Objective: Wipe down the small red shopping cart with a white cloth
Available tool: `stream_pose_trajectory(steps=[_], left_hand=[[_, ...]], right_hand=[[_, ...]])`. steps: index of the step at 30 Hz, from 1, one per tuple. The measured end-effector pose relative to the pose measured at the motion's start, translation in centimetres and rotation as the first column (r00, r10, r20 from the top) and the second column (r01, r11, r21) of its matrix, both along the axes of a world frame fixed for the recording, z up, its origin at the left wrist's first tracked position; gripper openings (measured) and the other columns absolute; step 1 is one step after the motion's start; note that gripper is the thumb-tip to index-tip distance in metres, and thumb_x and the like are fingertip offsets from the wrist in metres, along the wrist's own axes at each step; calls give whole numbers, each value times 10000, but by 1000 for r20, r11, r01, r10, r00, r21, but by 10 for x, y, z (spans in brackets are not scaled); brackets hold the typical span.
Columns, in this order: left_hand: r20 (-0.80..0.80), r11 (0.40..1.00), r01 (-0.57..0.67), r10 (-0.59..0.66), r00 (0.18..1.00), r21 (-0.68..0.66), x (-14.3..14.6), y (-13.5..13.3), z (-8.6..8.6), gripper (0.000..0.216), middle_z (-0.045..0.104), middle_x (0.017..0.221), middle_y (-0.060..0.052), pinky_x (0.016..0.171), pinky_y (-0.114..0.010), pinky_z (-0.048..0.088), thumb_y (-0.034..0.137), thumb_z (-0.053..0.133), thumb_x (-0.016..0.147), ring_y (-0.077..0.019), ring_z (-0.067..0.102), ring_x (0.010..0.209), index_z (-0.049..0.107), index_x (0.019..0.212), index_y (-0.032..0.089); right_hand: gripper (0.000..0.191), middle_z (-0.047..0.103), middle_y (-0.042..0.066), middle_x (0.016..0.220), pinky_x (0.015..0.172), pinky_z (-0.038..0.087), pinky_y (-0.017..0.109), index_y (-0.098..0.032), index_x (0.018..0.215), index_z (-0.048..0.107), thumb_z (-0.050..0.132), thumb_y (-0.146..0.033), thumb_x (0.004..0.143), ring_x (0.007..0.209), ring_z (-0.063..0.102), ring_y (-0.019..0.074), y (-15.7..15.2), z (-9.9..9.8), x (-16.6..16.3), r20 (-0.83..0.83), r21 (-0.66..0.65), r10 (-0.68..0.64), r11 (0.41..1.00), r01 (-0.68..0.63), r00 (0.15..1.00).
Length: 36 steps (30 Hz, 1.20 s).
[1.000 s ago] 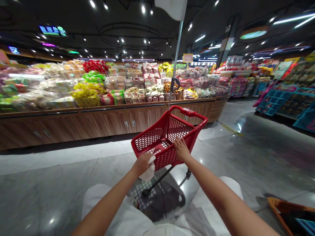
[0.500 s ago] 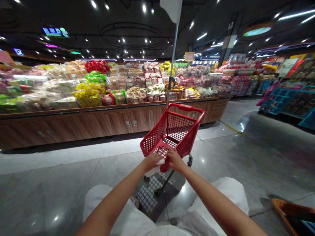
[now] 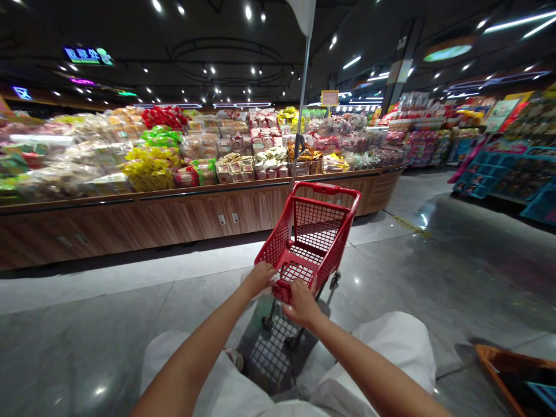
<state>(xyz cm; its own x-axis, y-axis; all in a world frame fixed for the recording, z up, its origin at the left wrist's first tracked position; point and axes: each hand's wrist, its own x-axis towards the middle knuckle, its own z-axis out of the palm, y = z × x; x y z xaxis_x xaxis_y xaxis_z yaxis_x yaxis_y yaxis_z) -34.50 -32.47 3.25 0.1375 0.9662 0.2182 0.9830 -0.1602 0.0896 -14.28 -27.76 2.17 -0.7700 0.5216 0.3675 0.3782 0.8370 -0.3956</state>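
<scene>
A small red plastic shopping cart (image 3: 319, 217) stands in front of me, its near end facing my knees and its handle at the far end. At the near left corner, my left hand (image 3: 259, 279) is closed over the rim with a thin white cloth (image 3: 264, 289) bunched under it; whether it is cloth or tissue is hard to tell. My right hand (image 3: 303, 304) grips the near edge, its fingers over the top and its thumb on the outer side. The cart's basket shows a bare grid floor.
Behind the cart runs a long wooden display counter (image 3: 191, 217) heaped with packaged foods. A thin pole (image 3: 305, 87) with a white flag rises behind the handle. An orange-brown basket (image 3: 499, 373) sits at the lower right, and blue racks (image 3: 473, 171) stand farther right.
The cart's near end has swung slightly right and come up level. My left hand has moved left to the corner with the cloth, and my right hand has moved down onto the near edge.
</scene>
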Motion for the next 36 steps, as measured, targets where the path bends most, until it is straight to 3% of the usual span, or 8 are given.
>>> stream_pose_trajectory(steps=[4,9,17,22,25,31,34,36], left_hand=[[40,979,191,-189,981,-68,26,21,10,181,655,879,-38,802,-300,454,312,684,762,-184,595,852,639,886,189],[115,991,137,-135,984,-5,19,38,35,233,651,890,-56,750,-279,449,382,643,802,-181,589,834,622,880,164],[-142,993,112,-115,983,-35,17,1,3,323,639,938,-57,787,-322,420,493,629,787,-205,567,899,633,936,206],[-173,994,112,-112,978,-12,-11,-5,8,263,628,858,-49,793,-316,413,450,613,814,-184,560,851,653,856,194],[-168,999,13,-8,986,29,-14,-7,7,241,626,848,-54,795,-330,410,420,603,826,-194,556,851,658,832,186],[-97,962,-253,263,960,104,13,-2,-9,266,628,882,-71,799,-357,407,441,617,809,-222,552,884,671,854,185],[-75,951,-301,306,949,77,26,6,-9,259,636,934,-65,836,-371,395,432,649,784,-237,547,942,676,907,206],[-70,939,-341,344,936,45,33,11,-7,253,638,966,-62,858,-383,384,408,665,773,-248,538,979,677,940,218]], right_hand=[[242,621,85,979,1088,-6,605,-196,952,545,534,-276,724,973,532,265,-7,-7,0,-59,4,-16,1000,16,998],[259,612,56,922,1088,41,586,-197,943,528,506,-218,686,924,536,248,2,-6,19,-52,15,10,1000,-10,999],[250,594,42,880,1087,27,583,-201,935,528,518,-201,685,895,531,232,9,-12,32,-99,62,48,997,-42,994],[303,597,49,901,1086,72,574,-188,989,537,531,-210,687,895,535,230,14,-11,28,-37,70,114,991,-111,993],[292,607,51,905,1092,47,570,-184,973,550,539,-209,682,908,543,231,18,-11,23,-25,70,90,994,-88,996],[225,669,37,881,1103,47,541,-210,903,622,585,-258,687,917,580,238,38,-2,20,66,70,17,997,-22,998],[298,695,48,948,1090,131,533,-235,986,653,629,-318,700,963,597,251,52,22,17,121,-22,-3,1000,6,993],[325,644,84,1150,1079,182,526,-230,1020,656,649,-335,712,1101,551,271,57,52,11,20,-19,-37,999,38,999]])
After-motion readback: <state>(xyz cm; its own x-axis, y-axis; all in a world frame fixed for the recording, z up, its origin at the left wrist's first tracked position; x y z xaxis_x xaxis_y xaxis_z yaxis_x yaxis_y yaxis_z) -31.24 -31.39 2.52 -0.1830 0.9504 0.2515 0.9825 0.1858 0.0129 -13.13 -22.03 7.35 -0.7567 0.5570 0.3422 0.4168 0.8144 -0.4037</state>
